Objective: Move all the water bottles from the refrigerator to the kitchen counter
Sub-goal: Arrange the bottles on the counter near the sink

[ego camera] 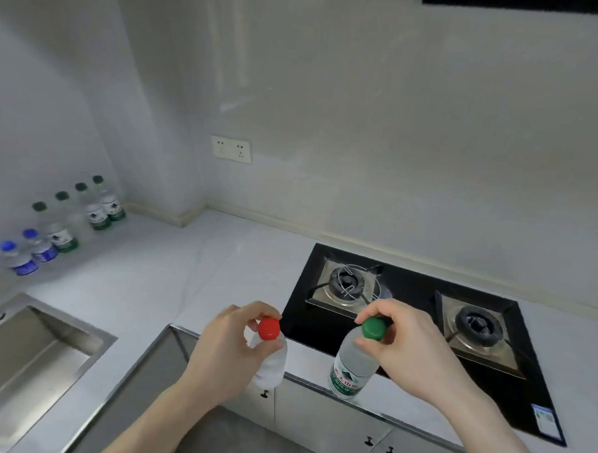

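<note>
Above the counter edge (pixel 318 381): my left hand (pixel 231 343) grips a red-capped bottle (pixel 269 355) by the neck. Right hand (pixel 405 347) pinches a green-capped bottle (pixel 351 369) (six bottles (pixel 63 226) stand by the wall).

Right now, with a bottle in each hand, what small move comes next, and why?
Probably carry both left and set them by the row of bottles on the counter: the left hand grips the red-capped bottle, the right hand the green-capped bottle, both over its front edge.
</note>
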